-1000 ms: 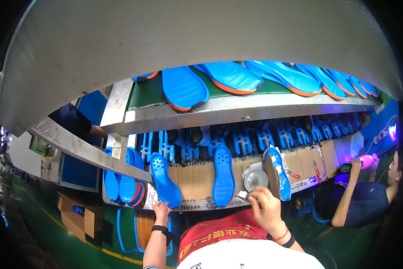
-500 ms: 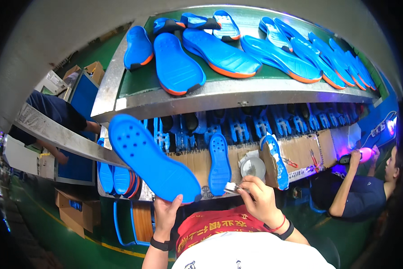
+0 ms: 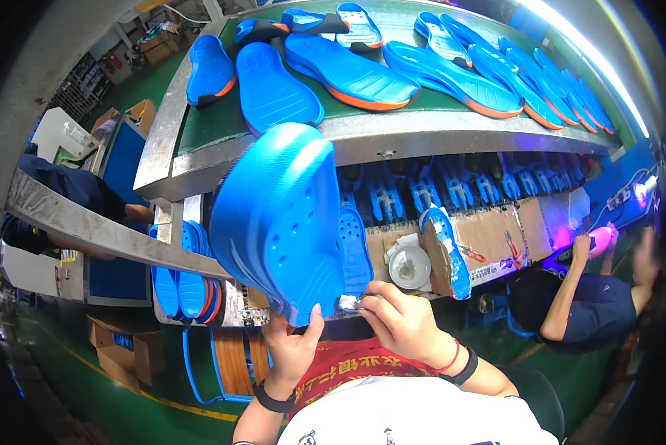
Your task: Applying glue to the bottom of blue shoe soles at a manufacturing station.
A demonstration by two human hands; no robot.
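My left hand grips the end of a large blue shoe sole, thumb on its near side. The sole is tilted up on edge, and its inner face with small round holes is turned to the right. Pinched in the fingers of my right hand is a small white-tipped brush, close to the sole's lower right edge; I cannot tell whether it touches. Behind it another blue sole lies on the bench, partly covered by the held one. A pale bowl stands to its right.
Several blue soles sit on the green-topped shelf; more are stacked at the left. Right of the bowl lie another sole and red-handled pliers. A metal bar crosses at left. A co-worker sits at right.
My left hand has tilted the sole upright and turned it edge-on. My right hand has moved left with the brush, nearer the sole. The whole view has shifted slightly.
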